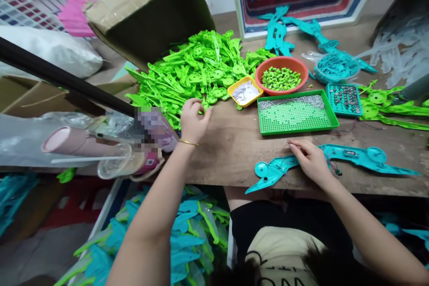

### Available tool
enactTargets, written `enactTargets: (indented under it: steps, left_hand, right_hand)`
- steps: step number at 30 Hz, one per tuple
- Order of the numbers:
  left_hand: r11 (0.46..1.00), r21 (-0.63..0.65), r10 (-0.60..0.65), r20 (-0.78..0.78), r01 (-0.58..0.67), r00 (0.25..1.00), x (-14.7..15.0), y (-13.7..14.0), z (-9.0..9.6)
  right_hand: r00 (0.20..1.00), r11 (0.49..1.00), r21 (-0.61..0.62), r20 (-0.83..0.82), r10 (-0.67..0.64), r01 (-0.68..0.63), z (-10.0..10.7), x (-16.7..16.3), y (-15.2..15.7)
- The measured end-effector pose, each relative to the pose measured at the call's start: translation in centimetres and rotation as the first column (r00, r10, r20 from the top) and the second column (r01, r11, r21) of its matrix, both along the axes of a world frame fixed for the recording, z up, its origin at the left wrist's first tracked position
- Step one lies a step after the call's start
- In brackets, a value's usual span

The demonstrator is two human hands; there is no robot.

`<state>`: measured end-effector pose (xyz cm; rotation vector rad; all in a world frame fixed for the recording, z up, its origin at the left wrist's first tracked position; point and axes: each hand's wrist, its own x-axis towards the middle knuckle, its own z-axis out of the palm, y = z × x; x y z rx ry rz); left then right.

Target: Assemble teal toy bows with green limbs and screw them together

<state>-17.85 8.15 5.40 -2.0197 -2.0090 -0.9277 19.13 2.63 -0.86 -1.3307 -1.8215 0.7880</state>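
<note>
- Workpiece: a teal plastic shell [362, 161] lies along the near edge of the bench [231, 152]; long, tapering to points, with round dishes towards its ends, thin wires and a small metallic item within. The hand covers its middle; whether it is one piece or two cannot be told.
- Bench surface: brown, worn, stained.
- Green tray [298, 130]: rectangular, perforated floor, small silvery parts heaped along its far side.
- Orange bowl [281, 61]: round, filled with short green pieces.
- Yellow tray [250, 99]: small, holding thin pale pieces.
- Green parts [201, 67]: glossy moulded plastic, slender and pointed, some with discs, piled loosely.
- Right hand [310, 156]: above the shell, thumb and fingertips drawn close together; any small item between them cannot be confirmed.
- Left hand [194, 120]: beside the pile's near edge, fingers loosely bent, thumb apart; contact with the parts cannot be told.
- Left wrist: thin gold-coloured bangle [188, 143].
</note>
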Motion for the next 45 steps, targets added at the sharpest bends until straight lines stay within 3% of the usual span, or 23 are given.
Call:
enactTargets:
  steps: [2,4,7,9,12,16,19,23,25,28,30,35,40,45]
  left_hand:
    - [0.989,0.120,-0.099,0.057,0.092,0.993,3.6,-2.9,0.9]
    - [0.971,0.110,-0.221,0.079,0.212,0.972,7.9,-6.1,0.8]
    - [0.905,-0.099,-0.405,0.092,0.413,0.910,13.9,-10.3,-0.7]
    - [0.866,-0.202,-0.437,0.135,0.457,0.889,16.7,-12.3,-2.1]
    - [0.843,-0.280,-0.429,0.162,0.458,0.889,18.5,-13.9,-3.8]
    - [0.823,-0.319,-0.440,0.166,0.471,0.882,18.4,-14.8,-4.9]
    - [0.826,-0.292,-0.413,0.269,0.482,0.870,18.0,-15.1,-5.2]
    - [0.839,-0.282,-0.331,0.414,0.465,0.848,17.6,-14.9,-5.0]
    - [0.859,-0.249,-0.271,0.519,0.447,0.811,17.2,-14.8,-4.6]
    - [0.933,-0.153,-0.145,0.669,0.325,0.729,16.4,-14.8,-4.1]
    - [0.962,-0.129,-0.065,0.746,0.239,0.662,15.8,-14.9,-3.9]
    - [0.980,-0.152,0.076,0.881,0.129,0.467,15.4,-15.4,-4.3]
    - [0.994,-0.110,0.112,0.910,-0.029,0.399,15.5,-15.7,-5.2]
    - [0.991,-0.104,0.128,0.921,-0.084,0.368,13.4,-15.3,-6.3]
  right_hand:
    - [0.999,0.999,0.024,0.033,0.022,-0.022,0.2,0.0,0.1]
    - [0.996,0.998,0.038,0.075,0.049,-0.052,0.5,0.1,0.1]
    - [0.983,0.993,0.042,0.155,0.101,-0.109,0.9,0.5,0.0]
    - [0.968,0.992,0.041,0.228,0.108,-0.120,1.1,0.9,-0.1]
    - [0.940,0.996,0.039,0.335,0.067,-0.084,1.2,1.7,-0.1]
    - [0.924,0.998,0.042,0.383,0.021,-0.041,0.7,2.2,-0.2]
    - [0.916,0.998,0.046,0.400,0.011,-0.032,0.8,2.3,-0.2]
    - [0.946,0.994,0.090,0.325,0.025,-0.057,2.9,1.7,-0.4]
    - [0.941,0.984,0.057,0.306,0.143,-0.168,4.6,0.8,-0.9]
    - [0.846,0.915,-0.088,0.354,0.399,-0.395,6.6,-1.3,-1.6]
    - [0.791,0.882,-0.155,0.393,0.469,-0.446,7.3,-2.7,-1.9]
    - [0.755,0.853,-0.180,0.402,0.518,-0.489,7.0,-5.3,-2.1]
    - [0.742,0.834,-0.215,0.382,0.551,-0.509,6.5,-7.0,-2.4]
    - [0.771,0.862,-0.307,0.392,0.501,-0.404,6.7,-7.2,-2.3]
